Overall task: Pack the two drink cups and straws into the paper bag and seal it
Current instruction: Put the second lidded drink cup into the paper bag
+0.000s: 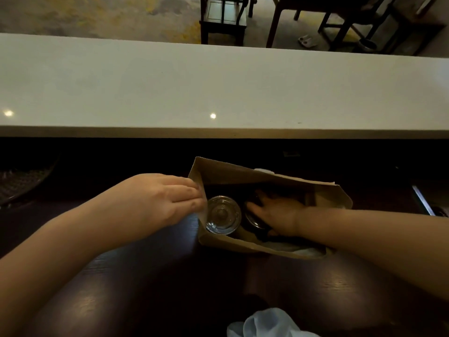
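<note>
Paper bag (264, 177) stands open on the dark tabletop (150, 288); left hand (158, 198) pinches the bag's left edge, right hand (277, 212) reaches inside, resting on the dark-lidded cup (252, 218), beside the clear-lidded cup (222, 214) at the bag's left end

One paper bag (243, 176), two cups (222, 214), two hands (158, 198)

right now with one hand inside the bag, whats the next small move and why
Probably ease the right hand off the dark cup and out of the paper bag, while the left hand holds its edge. Both cups appear seated, the clear-lidded cup beside it.
</note>
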Demonstrator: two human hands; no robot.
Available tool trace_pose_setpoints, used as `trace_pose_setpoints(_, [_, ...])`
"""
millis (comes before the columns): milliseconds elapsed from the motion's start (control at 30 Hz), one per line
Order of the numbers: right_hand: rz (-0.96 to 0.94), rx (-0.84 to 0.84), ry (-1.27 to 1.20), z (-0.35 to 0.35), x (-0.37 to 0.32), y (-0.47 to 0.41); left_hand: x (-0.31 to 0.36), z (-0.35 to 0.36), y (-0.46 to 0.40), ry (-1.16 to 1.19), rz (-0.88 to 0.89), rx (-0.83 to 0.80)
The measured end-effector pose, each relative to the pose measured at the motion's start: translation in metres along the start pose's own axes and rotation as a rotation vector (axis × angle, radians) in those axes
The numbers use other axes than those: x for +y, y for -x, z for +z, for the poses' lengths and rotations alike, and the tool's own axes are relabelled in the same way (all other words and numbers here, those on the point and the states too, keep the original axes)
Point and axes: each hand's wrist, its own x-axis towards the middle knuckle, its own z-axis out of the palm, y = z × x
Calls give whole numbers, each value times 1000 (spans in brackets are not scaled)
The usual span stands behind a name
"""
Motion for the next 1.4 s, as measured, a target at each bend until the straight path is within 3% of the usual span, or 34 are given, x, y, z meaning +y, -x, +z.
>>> trace_pose_setpoints(167, [-40,44,-79,7,2,5,5,1,1,-1,-10,0])
trace_pose_setpoints(300, [-125,66,6,10,0,9,7,1,2,-15,-9,-2])
trace_pose_setpoints(533, [-122,-175,123,4,11,15,7,-3,2,-31,-35,-28])
trace_pose_setpoints(833, [-80,-172,115,4,8,14,13,-6,2,-37,-97,-101])
trace_pose_setpoints(967, [-82,-58,5,-22,1,33,19,-13,-5,-61,-100,-136])
trace_pose_setpoints(1133, [-150,253,-9,-62,-3,81,17,-27,-12,-18,-136,-208])
trace_pose_setpoints(1400, [-189,383,285,-69,18,120,22,-36,-31,-128,-215,-319])
